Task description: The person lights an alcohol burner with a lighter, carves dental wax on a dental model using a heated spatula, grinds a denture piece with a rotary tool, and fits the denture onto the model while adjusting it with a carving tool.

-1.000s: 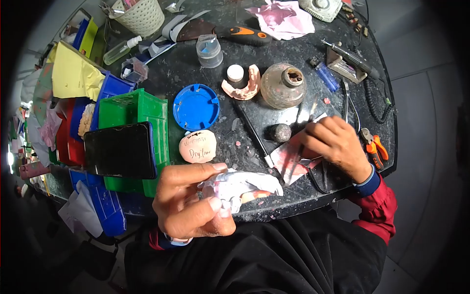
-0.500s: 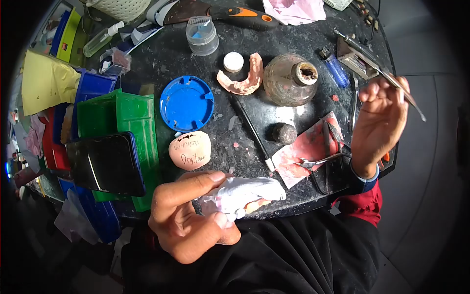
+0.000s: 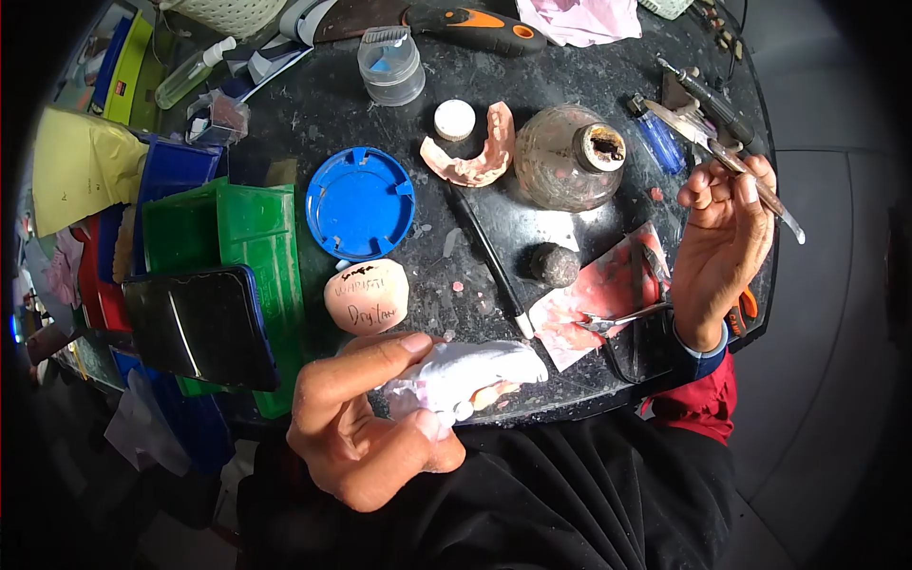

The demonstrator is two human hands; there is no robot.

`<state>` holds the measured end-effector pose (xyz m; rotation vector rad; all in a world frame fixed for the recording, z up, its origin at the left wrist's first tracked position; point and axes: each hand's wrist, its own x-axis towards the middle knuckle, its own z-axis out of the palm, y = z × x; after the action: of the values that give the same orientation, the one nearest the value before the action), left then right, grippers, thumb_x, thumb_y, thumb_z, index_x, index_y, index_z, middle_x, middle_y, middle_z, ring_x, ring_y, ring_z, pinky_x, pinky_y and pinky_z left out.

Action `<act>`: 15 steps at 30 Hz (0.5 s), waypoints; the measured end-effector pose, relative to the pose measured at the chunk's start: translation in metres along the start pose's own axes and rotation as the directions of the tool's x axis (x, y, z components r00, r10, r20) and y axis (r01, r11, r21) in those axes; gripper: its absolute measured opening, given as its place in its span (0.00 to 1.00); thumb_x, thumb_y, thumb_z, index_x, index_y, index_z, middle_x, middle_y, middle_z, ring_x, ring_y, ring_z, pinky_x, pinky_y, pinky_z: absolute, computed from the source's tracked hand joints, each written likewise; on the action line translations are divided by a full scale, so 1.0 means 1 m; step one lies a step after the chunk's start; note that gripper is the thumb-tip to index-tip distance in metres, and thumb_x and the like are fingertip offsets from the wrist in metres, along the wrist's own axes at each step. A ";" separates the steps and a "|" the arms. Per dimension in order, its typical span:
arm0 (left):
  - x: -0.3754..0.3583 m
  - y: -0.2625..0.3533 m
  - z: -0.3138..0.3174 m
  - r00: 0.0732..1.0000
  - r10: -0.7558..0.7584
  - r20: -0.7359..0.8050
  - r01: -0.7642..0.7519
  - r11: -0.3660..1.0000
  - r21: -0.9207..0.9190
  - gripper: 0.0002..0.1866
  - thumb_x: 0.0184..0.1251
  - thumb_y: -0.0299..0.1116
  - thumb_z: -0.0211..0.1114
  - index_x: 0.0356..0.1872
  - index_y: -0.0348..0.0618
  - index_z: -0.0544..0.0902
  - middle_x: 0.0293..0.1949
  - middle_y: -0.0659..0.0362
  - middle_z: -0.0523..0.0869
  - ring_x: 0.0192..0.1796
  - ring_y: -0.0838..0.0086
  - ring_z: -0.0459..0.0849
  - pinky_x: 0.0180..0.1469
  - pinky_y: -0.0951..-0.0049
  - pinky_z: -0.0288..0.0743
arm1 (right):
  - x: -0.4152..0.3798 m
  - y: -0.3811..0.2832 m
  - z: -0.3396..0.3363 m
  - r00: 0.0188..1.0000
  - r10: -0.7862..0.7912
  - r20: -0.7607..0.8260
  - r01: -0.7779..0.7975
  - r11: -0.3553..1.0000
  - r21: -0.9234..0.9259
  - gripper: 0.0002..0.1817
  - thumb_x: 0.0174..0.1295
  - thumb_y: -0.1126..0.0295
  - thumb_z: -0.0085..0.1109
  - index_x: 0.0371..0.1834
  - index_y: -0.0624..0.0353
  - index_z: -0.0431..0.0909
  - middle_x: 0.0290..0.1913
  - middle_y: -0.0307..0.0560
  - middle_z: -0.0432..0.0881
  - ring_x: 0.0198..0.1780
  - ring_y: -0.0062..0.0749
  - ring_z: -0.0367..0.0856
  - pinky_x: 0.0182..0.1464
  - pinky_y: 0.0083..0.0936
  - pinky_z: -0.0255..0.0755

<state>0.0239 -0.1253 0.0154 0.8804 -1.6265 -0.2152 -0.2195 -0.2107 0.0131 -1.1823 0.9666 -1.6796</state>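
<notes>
My left hand [image 3: 375,423] pinches a dental piece [image 3: 480,369] between thumb and fingers at the lower middle, over the table's front edge. Its upper side is coated white, with tooth shapes and a pinkish-orange patch below. Raised at the right, my right hand [image 3: 724,252] grips a wax knife [image 3: 731,161]. One broad blade points up and left; a small spoon-like tip slants down to the right. The two hands are well apart. Just beyond my left hand lies a rounded pink plaster block [image 3: 368,296] with handwriting.
A glass spirit burner [image 3: 560,176], a horseshoe-shaped pink model [image 3: 475,163] and a blue lid [image 3: 361,204] occupy the table's middle. Pliers [image 3: 622,316] rest on a pink wax sheet [image 3: 575,337]. At left, a phone [image 3: 199,328] leans on green bins [image 3: 261,228].
My right hand has shifted slightly left and down, turning the wax knife so its broad blade now shows. My left hand keeps the dental piece, which is tilted slightly differently.
</notes>
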 end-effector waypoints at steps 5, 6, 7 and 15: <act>0.002 -0.002 -0.004 0.999 -0.016 0.047 0.015 1.000 0.006 0.10 0.46 0.27 0.64 0.31 0.44 0.74 0.30 0.44 0.77 0.28 0.67 0.81 0.24 0.77 0.82 | 0.000 0.002 -0.002 1.000 -0.008 0.024 0.007 0.999 0.040 0.12 0.65 0.71 0.45 0.49 0.65 0.65 0.36 0.53 0.76 0.33 0.34 0.77 0.34 0.24 0.73; 0.001 -0.002 -0.003 0.999 -0.024 0.043 0.024 1.000 0.006 0.10 0.46 0.27 0.64 0.31 0.44 0.74 0.30 0.44 0.76 0.28 0.67 0.81 0.25 0.77 0.83 | 0.000 0.002 -0.002 0.999 -0.013 0.030 0.011 0.998 0.066 0.12 0.65 0.73 0.45 0.49 0.65 0.64 0.37 0.55 0.77 0.33 0.35 0.78 0.34 0.26 0.75; 0.001 -0.002 -0.003 0.999 -0.032 0.038 0.032 0.999 0.006 0.10 0.46 0.26 0.64 0.31 0.44 0.74 0.30 0.44 0.76 0.28 0.68 0.80 0.25 0.76 0.83 | 0.000 0.002 -0.002 0.999 -0.012 0.030 0.010 0.998 0.062 0.12 0.65 0.73 0.45 0.49 0.65 0.64 0.37 0.55 0.77 0.33 0.35 0.78 0.34 0.26 0.75; -0.001 -0.002 -0.004 0.996 -0.049 0.077 0.049 0.999 -0.002 0.11 0.45 0.25 0.65 0.32 0.45 0.74 0.33 0.45 0.76 0.30 0.68 0.80 0.27 0.75 0.83 | -0.001 0.003 -0.003 0.999 -0.007 0.040 0.005 0.999 0.041 0.11 0.64 0.75 0.46 0.48 0.65 0.65 0.38 0.56 0.77 0.32 0.36 0.80 0.33 0.25 0.77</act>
<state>0.0286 -0.1245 0.0147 0.9191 -1.6758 -0.2898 -0.2212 -0.2109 0.0095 -1.1889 0.9009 -1.6663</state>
